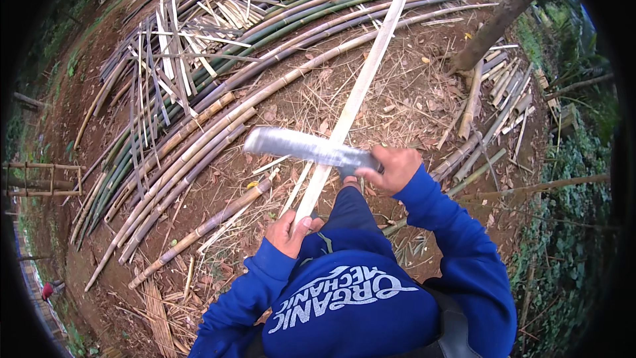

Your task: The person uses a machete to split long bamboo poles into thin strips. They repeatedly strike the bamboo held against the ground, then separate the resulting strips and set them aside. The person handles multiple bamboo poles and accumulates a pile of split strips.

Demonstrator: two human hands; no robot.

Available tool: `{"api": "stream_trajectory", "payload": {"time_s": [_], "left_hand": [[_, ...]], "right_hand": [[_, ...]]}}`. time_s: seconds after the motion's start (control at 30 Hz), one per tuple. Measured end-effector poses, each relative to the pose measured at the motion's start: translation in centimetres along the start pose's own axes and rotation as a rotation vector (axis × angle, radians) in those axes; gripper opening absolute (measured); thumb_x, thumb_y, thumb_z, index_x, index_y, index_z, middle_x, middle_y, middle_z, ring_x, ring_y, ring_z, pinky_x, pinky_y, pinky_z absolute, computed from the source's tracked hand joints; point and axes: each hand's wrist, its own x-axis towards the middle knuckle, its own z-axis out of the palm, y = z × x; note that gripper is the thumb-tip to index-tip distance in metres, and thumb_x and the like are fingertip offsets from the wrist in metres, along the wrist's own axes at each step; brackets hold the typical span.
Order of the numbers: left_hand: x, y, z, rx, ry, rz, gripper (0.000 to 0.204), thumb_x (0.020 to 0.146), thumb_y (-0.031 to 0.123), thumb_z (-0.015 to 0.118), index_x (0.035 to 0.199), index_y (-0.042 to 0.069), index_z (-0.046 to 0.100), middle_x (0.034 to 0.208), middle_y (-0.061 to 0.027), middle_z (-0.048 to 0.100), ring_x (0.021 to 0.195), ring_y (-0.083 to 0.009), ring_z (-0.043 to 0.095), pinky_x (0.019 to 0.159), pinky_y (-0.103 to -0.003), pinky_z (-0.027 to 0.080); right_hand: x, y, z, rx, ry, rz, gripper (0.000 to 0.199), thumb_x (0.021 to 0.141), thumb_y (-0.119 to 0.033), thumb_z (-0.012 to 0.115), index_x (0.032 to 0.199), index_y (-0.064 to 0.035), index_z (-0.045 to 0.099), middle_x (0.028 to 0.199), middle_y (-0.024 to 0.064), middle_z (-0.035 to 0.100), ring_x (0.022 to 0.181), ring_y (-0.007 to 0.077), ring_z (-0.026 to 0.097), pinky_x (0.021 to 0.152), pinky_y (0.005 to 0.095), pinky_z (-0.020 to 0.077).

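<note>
My left hand [288, 233] is closed around the near end of a long, pale bamboo strip [363, 89], which slants away from me to the far edge of the view. In my right hand [395, 169] is the dark handle of a machete. Its broad grey machete blade [291, 144] points left and crosses over the strip, a little beyond my left hand. The blade is smeared by motion, and I cannot tell whether it touches the strip. Both forearms are in blue sleeves.
Long bamboo poles [218, 99] lie in a curved row from left to far right. Split strips [173, 59] are heaped on them. A tree trunk [493, 26] rises at the far right, beside cut bamboo pieces [510, 89]. Shavings and dry leaves litter the soil.
</note>
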Motion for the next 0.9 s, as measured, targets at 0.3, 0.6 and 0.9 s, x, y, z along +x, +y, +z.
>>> {"api": "stream_trajectory", "payload": {"time_s": [0.3,0.6,0.9], "left_hand": [[-1.9,-0.2,-0.5,-0.010,-0.034,0.015,0.028,0.092,0.028,0.055,0.085,0.002,0.057,0.058,-0.0060,0.050,0.052,-0.0134,0.048,0.050,-0.030,0.037],[-2.6,-2.1,-1.7,0.003,-0.023,0.008,0.028,0.079,0.020,0.073,0.096,0.000,0.062,0.066,-0.0092,0.061,0.058,-0.0128,0.058,0.055,-0.028,0.045],[-3.5,0.4,-2.6,0.024,0.013,-0.014,0.022,0.084,0.019,0.066,0.093,0.001,0.061,0.061,-0.0080,0.058,0.054,-0.0132,0.055,0.053,-0.030,0.044]], "right_hand": [[1.5,-1.0,-2.4,-0.075,-0.125,0.003,0.050,0.083,-0.057,0.059,0.076,-0.0073,0.059,0.054,0.0110,0.057,0.047,0.0266,0.060,0.047,0.0405,0.0471],[3.4,0.4,-4.4,-0.301,0.041,-0.186,0.054,0.071,-0.066,0.063,0.069,-0.0127,0.055,0.055,0.0039,0.056,0.043,0.0225,0.055,0.044,0.0389,0.0381],[6.0,-0.3,-5.8,-0.081,0.087,0.062,0.047,0.084,-0.051,0.061,0.072,-0.0061,0.057,0.055,0.0100,0.057,0.046,0.0267,0.058,0.044,0.0391,0.0453]]}}
